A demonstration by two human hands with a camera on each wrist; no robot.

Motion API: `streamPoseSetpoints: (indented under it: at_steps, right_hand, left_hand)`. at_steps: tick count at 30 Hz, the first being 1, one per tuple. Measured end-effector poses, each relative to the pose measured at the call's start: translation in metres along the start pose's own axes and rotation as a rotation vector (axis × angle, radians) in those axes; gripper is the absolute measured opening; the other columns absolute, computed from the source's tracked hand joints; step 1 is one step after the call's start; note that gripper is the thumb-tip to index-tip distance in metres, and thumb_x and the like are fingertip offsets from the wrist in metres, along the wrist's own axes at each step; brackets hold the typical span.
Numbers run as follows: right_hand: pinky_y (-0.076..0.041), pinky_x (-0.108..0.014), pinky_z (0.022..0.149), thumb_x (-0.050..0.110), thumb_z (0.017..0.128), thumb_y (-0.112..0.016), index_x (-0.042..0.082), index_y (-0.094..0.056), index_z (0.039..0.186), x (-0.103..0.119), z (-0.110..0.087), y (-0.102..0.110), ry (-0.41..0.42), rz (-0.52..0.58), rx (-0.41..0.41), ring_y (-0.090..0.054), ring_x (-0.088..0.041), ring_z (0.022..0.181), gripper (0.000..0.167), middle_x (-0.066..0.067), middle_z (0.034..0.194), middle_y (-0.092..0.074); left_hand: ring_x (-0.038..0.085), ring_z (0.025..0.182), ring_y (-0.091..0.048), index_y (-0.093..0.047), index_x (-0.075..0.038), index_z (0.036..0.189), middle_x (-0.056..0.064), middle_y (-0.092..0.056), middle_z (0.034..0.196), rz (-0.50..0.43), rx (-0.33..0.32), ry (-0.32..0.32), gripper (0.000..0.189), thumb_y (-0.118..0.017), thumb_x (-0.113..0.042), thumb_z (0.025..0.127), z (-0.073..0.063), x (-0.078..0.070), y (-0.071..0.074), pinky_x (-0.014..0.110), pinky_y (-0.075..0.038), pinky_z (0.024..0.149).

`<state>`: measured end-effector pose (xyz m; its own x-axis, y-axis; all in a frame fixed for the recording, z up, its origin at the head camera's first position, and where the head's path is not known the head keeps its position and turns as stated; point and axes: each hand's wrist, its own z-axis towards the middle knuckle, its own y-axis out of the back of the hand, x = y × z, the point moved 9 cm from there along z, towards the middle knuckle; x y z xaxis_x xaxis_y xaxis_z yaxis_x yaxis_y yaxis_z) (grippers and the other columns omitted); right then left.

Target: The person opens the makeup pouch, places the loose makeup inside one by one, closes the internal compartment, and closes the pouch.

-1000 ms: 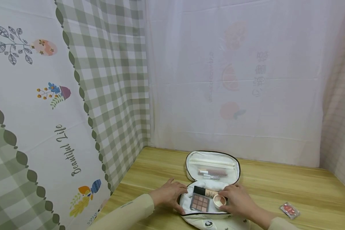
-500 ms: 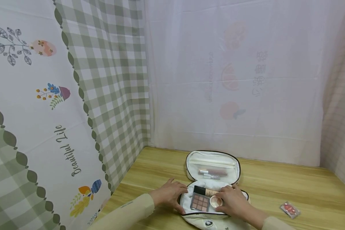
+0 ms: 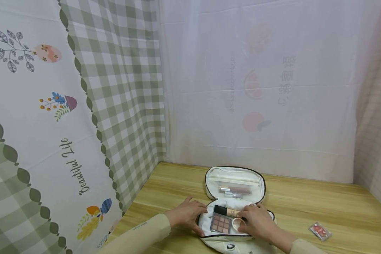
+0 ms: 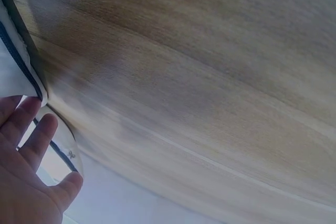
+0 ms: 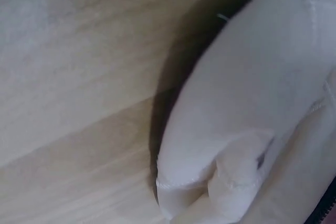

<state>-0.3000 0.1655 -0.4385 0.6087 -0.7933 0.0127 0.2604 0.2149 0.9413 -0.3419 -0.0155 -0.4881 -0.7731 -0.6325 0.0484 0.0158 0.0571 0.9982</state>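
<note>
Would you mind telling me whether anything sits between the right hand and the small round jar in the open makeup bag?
Nothing visible does. The right hand is already on the small round jar, fingers around it inside the makeup bag. The eyeshadow palette lies just beside it, to its left in the head view.

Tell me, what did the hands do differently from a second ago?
The right hand slid a little left, farther over the open pouch, and the small round jar under its fingers went left with it, closer to the eyeshadow palette. The left hand stayed on the pouch's left edge. The red packet did not move.
</note>
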Motion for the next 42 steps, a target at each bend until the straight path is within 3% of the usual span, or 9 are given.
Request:
streamPoseSetpoints:
  at_steps: [5, 10, 18, 24, 34, 39, 42]
  right_hand:
    - [-0.043, -0.052, 0.084, 0.040, 0.078, -0.081, 0.015, -0.077, 0.098, -0.010, -0.001, 0.012, -0.075, 0.029, -0.011, -0.061, -0.020, 0.091, 0.032, 0.005, 0.093, -0.068]
    - [-0.043, -0.050, 0.080, 0.035, 0.082, -0.080, 0.012, -0.077, 0.100, -0.025, -0.006, 0.030, -0.121, 0.007, -0.092, -0.064, -0.021, 0.090, 0.029, 0.003, 0.093, -0.069]
    - [-0.041, -0.058, 0.078, 0.026, 0.082, -0.080, 0.012, -0.076, 0.098, -0.065, -0.031, 0.055, -0.227, -0.001, -0.163, -0.065, -0.030, 0.092, 0.021, -0.003, 0.094, -0.070]
    - [-0.038, -0.062, 0.077, 0.025, 0.086, -0.077, 0.008, -0.076, 0.105, -0.108, -0.064, 0.063, -0.362, -0.029, -0.090, -0.065, -0.037, 0.095, 0.026, -0.010, 0.100, -0.071]
    - [-0.039, -0.070, 0.070, 0.032, 0.094, -0.068, 0.000, -0.072, 0.108, -0.171, -0.123, 0.062, -0.480, -0.051, 0.067, -0.062, -0.049, 0.094, 0.035, -0.024, 0.105, -0.067]
    - [-0.038, -0.068, 0.069, 0.041, 0.092, -0.068, -0.005, -0.069, 0.109, -0.192, -0.144, 0.056, -0.547, -0.030, 0.149, -0.056, -0.055, 0.100, 0.049, -0.033, 0.108, -0.062]
    - [-0.038, -0.068, 0.069, 0.049, 0.089, -0.069, -0.006, -0.068, 0.111, -0.197, -0.152, 0.054, -0.559, -0.023, 0.167, -0.056, -0.056, 0.100, 0.059, -0.033, 0.107, -0.062]
  left_hand:
    - [0.010, 0.129, -0.047, -0.061, -0.022, 0.133, -0.010, -0.054, 0.138, -0.015, -0.002, 0.004, 0.081, -0.074, -0.071, 0.071, -0.001, 0.000, 0.001, 0.054, -0.030, 0.110]
    - [0.010, 0.130, -0.046, -0.061, -0.022, 0.134, -0.010, -0.053, 0.139, -0.029, 0.012, 0.010, 0.080, -0.074, -0.071, 0.072, -0.001, 0.000, 0.001, 0.051, -0.032, 0.110]
    - [0.011, 0.130, -0.046, -0.060, -0.022, 0.135, -0.009, -0.054, 0.138, -0.032, 0.019, 0.024, 0.079, -0.072, -0.070, 0.074, -0.002, 0.000, 0.003, 0.041, -0.035, 0.108]
    - [0.012, 0.124, -0.051, -0.061, -0.021, 0.134, -0.007, -0.059, 0.131, -0.052, -0.012, 0.043, 0.075, -0.071, -0.069, 0.077, -0.004, 0.001, 0.008, 0.035, -0.040, 0.103]
    - [0.013, 0.117, -0.058, -0.064, -0.018, 0.131, -0.005, -0.065, 0.126, -0.119, -0.030, 0.088, 0.067, -0.068, -0.064, 0.083, -0.003, 0.004, 0.011, 0.034, -0.045, 0.097]
    - [0.013, 0.117, -0.057, -0.064, -0.018, 0.130, -0.006, -0.065, 0.125, -0.146, -0.041, 0.151, 0.061, -0.064, -0.062, 0.088, -0.001, 0.010, 0.008, 0.037, -0.044, 0.098]
    - [0.014, 0.114, -0.058, -0.068, -0.018, 0.120, -0.005, -0.066, 0.121, -0.138, -0.056, 0.185, 0.050, -0.060, -0.059, 0.092, -0.001, 0.012, 0.010, 0.039, -0.044, 0.098]
